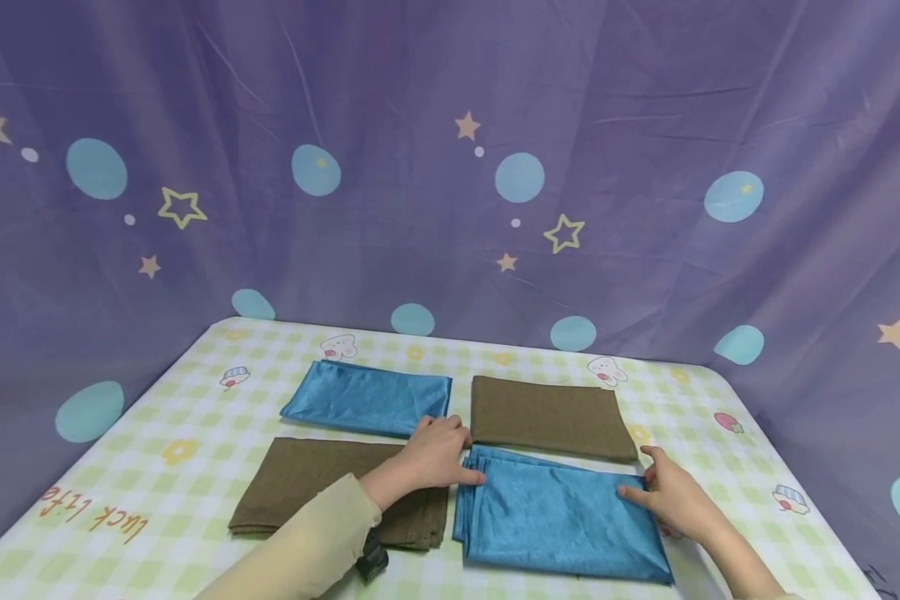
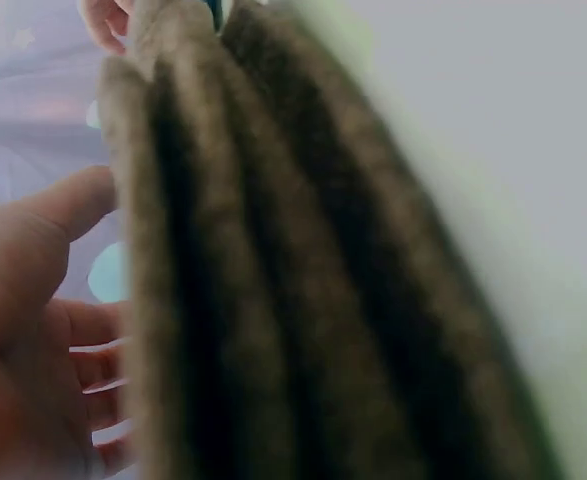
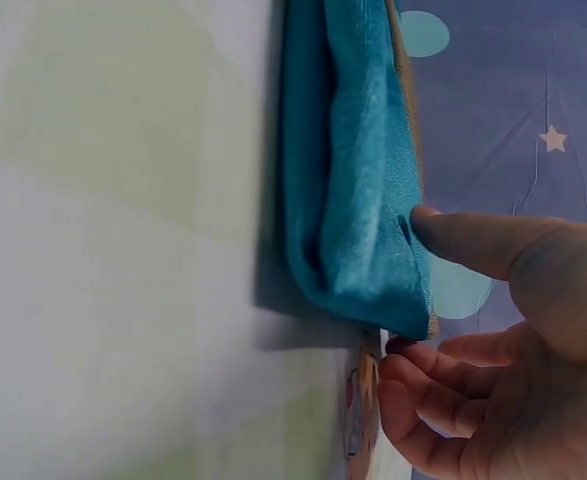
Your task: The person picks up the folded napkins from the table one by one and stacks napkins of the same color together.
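Observation:
In the head view, a folded shiny blue cloth (image 1: 562,521) lies at the near right of the table. My left hand (image 1: 433,454) is at its left end, thumb tip over the layered edge and fingers loosely bent above the gap between the cloths. At the opposite end is my right hand (image 1: 678,496). The right wrist view shows the right thumb (image 3: 463,240) against the upper face of the blue cloth (image 3: 358,200), with the bent fingers beside its corner. A folded brown cloth (image 1: 307,479) lies under my left forearm; its stacked layers (image 2: 263,270) fill much of the left wrist view.
Another folded blue cloth (image 1: 367,400) lies at the back left, and a second brown one (image 1: 547,417) at the back right. All rest on a green-and-white checked tablecloth (image 1: 180,500). A purple curtain (image 1: 420,83) hangs behind the table.

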Tool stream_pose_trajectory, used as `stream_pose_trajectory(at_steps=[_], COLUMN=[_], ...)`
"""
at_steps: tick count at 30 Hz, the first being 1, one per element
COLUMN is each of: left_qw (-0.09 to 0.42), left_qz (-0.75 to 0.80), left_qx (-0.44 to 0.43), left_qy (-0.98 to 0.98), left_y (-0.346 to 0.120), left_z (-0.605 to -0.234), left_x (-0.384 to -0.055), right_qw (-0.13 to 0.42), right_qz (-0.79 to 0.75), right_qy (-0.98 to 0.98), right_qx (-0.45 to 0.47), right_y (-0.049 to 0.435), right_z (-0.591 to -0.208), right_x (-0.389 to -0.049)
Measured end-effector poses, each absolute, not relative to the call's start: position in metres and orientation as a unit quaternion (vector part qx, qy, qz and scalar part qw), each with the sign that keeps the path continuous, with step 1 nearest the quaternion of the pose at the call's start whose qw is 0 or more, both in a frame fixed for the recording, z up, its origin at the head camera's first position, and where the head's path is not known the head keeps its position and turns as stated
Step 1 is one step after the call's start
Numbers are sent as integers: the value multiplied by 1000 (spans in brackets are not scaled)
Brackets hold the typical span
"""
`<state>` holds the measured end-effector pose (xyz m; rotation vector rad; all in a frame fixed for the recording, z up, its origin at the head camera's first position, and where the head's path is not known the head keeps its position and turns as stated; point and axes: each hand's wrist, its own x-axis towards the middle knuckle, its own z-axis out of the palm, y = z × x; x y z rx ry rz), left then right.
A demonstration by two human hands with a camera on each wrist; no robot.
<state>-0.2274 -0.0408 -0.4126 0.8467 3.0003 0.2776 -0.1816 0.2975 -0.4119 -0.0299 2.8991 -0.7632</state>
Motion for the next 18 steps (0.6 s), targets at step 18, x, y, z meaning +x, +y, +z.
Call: stream_pose_trajectory(at_steps=[18], left_qw=[39], left_qz=[121], left_qx=[282], left_qy=[951], left_y=[-31], left_z=[-412], left_x=[-228], right_qw=[67], right_qz=[-291], right_qy=[954], right_qx=[24], right_y=[293], right_z=[-419], right_x=[-175])
